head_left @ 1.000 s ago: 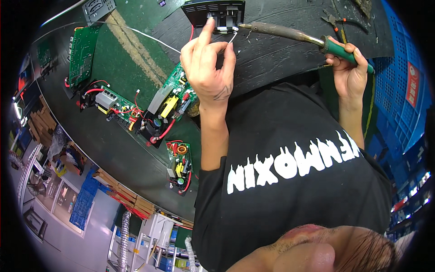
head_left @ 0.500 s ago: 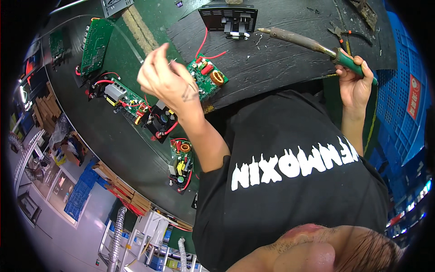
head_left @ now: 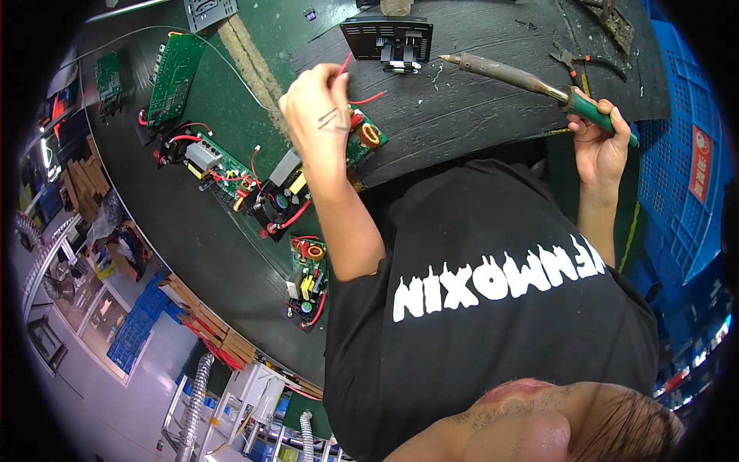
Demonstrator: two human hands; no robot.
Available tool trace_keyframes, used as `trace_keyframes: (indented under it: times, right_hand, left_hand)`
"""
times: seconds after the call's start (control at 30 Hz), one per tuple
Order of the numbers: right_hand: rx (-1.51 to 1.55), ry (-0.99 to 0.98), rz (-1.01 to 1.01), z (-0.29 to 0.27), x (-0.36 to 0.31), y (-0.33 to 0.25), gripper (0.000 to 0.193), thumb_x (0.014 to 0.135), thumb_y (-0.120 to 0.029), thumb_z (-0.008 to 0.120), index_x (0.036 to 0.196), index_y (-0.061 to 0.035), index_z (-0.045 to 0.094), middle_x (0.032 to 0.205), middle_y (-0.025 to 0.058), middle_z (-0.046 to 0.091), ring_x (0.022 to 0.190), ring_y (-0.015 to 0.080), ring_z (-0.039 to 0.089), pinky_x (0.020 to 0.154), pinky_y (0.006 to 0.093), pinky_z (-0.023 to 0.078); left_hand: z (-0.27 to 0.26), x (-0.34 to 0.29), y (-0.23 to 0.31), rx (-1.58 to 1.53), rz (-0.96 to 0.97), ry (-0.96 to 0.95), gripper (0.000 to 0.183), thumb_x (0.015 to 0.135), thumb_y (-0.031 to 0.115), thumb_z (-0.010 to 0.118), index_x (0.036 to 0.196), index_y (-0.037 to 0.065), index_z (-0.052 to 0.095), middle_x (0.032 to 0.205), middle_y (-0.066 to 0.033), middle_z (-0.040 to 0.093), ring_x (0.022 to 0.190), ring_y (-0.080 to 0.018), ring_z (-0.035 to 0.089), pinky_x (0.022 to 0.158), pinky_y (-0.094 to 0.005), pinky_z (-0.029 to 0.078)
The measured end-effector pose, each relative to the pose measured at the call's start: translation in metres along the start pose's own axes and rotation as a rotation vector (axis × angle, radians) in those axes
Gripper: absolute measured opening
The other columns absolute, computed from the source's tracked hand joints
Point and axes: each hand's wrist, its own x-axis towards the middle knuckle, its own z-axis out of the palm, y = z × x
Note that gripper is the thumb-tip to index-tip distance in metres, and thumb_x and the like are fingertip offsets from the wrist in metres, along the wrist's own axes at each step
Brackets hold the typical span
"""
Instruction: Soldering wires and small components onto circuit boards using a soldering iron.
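My left hand (head_left: 317, 115) is closed above a green circuit board (head_left: 360, 152), its fingertips pinched around an upright red wire (head_left: 345, 65). Most of that board is hidden under the hand; its copper coil (head_left: 369, 136) and a second red wire (head_left: 368, 99) show. A thin grey strand (head_left: 245, 79) runs across the bench toward this hand; where it ends is hidden. In my right hand (head_left: 600, 142) is a soldering iron (head_left: 504, 75), gripped by its green handle. The iron's tip points left, just beside a black slotted panel (head_left: 385, 38) with sockets.
More circuit boards lie left, including a tall green one (head_left: 175, 81), one with a grey block (head_left: 219, 165) and one nearer me (head_left: 308, 277). Cutting pliers (head_left: 573, 65) and a metal stand (head_left: 613, 23) are at the far right. A blue crate (head_left: 677, 169) borders the bench's right side.
My left hand has moved right and its fingers have closed on the red wire. The soldering iron has barely shifted.
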Motion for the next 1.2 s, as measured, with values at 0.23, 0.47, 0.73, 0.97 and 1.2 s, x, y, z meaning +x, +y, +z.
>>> trace_keyframes:
  times: [0.23,0.47,0.73,0.97,1.2]
  right_hand:
    - [0.043,0.007,0.009,-0.003,0.001,-0.001,0.02,0.088,-0.024,0.049,0.088,-0.0065,0.058,0.114,0.0247,0.055,0.078,0.0256,0.06,0.072,0.0308,0.049]
    - [0.027,-0.01,0.002,-0.002,0.003,-0.004,0.02,0.087,-0.024,0.049,0.088,-0.0063,0.058,0.114,0.0249,0.055,0.078,0.0254,0.059,0.072,0.0304,0.048]
    - [-0.009,0.011,-0.019,-0.006,0.0,0.0,0.02,0.088,-0.024,0.048,0.087,-0.006,0.056,0.113,0.0253,0.055,0.078,0.0247,0.061,0.07,0.0306,0.051]
    - [-0.046,0.027,0.001,-0.004,0.001,0.0,0.02,0.088,-0.025,0.047,0.085,-0.0061,0.055,0.113,0.0258,0.055,0.077,0.0247,0.061,0.07,0.0316,0.052]
    - [-0.057,-0.01,0.013,-0.004,0.004,0.002,0.02,0.088,-0.025,0.047,0.086,-0.0059,0.055,0.112,0.0256,0.056,0.078,0.0254,0.06,0.07,0.0316,0.052]
  left_hand:
    - [-0.018,-0.036,0.005,-0.309,-0.084,0.14,0.007,0.076,0.005,0.065,0.081,0.0,0.065,0.075,-0.011,0.063,0.067,-0.0216,0.061,0.063,-0.0286,0.048]
    - [-0.006,-0.059,0.034,-0.615,-0.096,-0.039,0.004,0.081,0.001,0.06,0.082,-0.001,0.063,0.075,-0.0092,0.06,0.071,-0.0169,0.061,0.062,-0.0262,0.048]
    - [0.019,-0.052,0.066,-0.432,-0.082,0.11,0.007,0.076,0.001,0.065,0.083,0.0,0.065,0.073,-0.0093,0.056,0.058,-0.0167,0.056,0.052,-0.0265,0.044]
    - [0.039,-0.057,0.07,-0.286,-0.043,0.194,0.011,0.074,0.002,0.067,0.085,0.004,0.066,0.076,-0.0073,0.054,0.059,-0.0176,0.055,0.053,-0.028,0.045]
    - [0.038,-0.049,0.072,-0.196,0.112,0.325,0.016,0.063,0.0,0.069,0.077,0.005,0.062,0.085,-0.0081,0.054,0.085,-0.0236,0.055,0.07,-0.0334,0.046]
